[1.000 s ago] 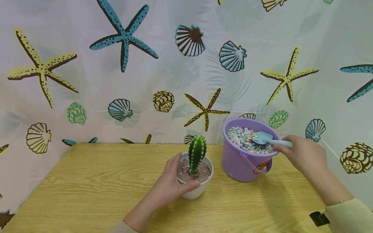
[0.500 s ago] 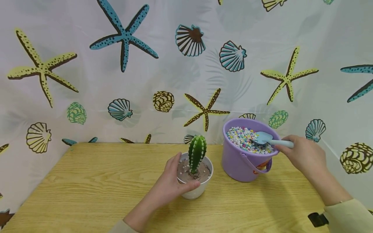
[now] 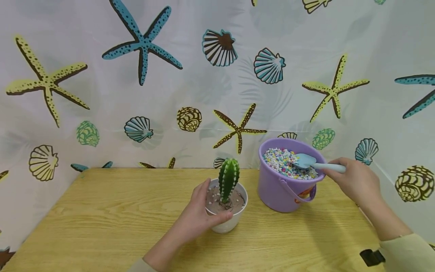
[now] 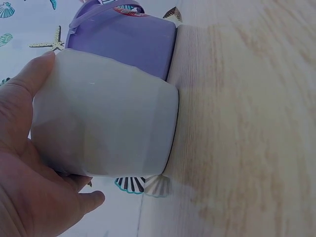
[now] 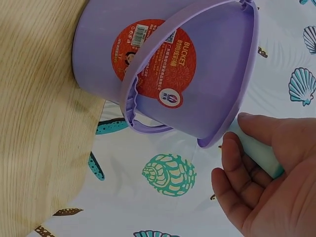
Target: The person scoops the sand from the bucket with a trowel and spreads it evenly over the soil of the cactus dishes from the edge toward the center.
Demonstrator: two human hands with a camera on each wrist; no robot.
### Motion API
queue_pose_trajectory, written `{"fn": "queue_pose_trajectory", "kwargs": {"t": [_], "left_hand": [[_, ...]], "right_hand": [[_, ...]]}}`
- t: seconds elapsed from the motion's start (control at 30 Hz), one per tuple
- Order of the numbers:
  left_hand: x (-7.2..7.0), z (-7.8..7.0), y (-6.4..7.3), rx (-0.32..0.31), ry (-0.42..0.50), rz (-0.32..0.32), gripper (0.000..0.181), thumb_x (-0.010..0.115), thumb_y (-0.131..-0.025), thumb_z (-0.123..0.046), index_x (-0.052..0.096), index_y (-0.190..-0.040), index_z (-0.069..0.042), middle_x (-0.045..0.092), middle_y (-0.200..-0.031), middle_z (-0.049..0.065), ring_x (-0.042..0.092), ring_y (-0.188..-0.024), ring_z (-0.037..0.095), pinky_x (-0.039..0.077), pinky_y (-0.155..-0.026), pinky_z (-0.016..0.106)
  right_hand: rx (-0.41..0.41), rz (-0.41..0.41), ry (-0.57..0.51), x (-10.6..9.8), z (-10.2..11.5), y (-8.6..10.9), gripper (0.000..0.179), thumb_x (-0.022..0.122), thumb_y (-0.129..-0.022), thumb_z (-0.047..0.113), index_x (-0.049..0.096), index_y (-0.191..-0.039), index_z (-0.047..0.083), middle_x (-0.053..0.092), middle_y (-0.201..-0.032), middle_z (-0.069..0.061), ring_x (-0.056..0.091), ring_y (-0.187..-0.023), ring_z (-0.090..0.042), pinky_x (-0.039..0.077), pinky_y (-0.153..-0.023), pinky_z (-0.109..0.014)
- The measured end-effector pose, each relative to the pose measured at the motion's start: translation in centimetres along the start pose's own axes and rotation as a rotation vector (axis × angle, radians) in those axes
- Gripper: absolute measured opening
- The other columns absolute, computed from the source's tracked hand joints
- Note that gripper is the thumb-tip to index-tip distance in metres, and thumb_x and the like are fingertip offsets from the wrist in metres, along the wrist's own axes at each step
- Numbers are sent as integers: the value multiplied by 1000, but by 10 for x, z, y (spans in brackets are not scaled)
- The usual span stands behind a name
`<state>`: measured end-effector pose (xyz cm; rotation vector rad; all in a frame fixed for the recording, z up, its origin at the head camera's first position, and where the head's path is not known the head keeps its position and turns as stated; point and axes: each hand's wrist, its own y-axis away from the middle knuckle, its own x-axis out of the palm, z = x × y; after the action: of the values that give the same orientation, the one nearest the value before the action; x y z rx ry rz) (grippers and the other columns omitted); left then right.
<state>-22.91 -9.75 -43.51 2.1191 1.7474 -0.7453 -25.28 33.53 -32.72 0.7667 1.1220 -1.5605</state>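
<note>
A green cactus with white spine dots stands upright in brown soil with a few white pebbles, inside a white pot. My left hand grips the pot from its left side, thumb along the near wall; the left wrist view shows the pot standing on the table. To the right, a purple bucket holds many small multicoloured pebbles. My right hand holds the handle of a light blue scoop, whose blade lies on the pebbles. In the right wrist view, fingers curl around the handle.
The wooden table extends to the left and front of the pot. Behind it hangs a white curtain printed with starfish and shells. The bucket's carrying handle hangs down on its near side, by a red label.
The right hand and the scoop have shifted very slightly, the blade staying in the bucket. The head view has moved a little. The left hand and the pot stay put.
</note>
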Motion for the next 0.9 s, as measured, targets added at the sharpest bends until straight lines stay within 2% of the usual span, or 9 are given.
{"fn": "queue_pose_trajectory", "kwargs": {"t": [0.3,0.57,0.73,0.9], "left_hand": [[1,1,-1,-8,10,-3,131,92,-85,-62,15,-178,-11,19,-180,20,35,-158,47,34,-123,68],[2,4,-2,-15,14,-6,131,92,-85,-63,15,-178,-11,19,-180,20,36,-158,48,35,-123,68],[2,3,-2,-21,12,-5,131,92,-84,-63,16,-178,-12,19,-180,20,37,-157,49,36,-122,69],[3,3,-2,-19,23,-11,132,93,-84,-63,16,-178,-11,19,-179,22,39,-155,50,37,-121,69]], "right_hand": [[9,9,-49,-4,-4,6,59,69,-107,56,74,-132,3,65,-81,-5,52,-67,-23,39,-56,-37],[-17,56,-80,-13,-5,7,54,70,-108,54,74,-131,5,60,-64,0,51,-56,-22,38,-51,-35],[-26,124,-94,-20,-6,5,54,70,-108,52,74,-132,4,59,-73,-2,43,-61,-21,36,-52,-34],[-49,174,-87,-31,-5,0,50,72,-109,44,74,-133,0,61,-80,-3,43,-66,-21,36,-53,-32]]}}
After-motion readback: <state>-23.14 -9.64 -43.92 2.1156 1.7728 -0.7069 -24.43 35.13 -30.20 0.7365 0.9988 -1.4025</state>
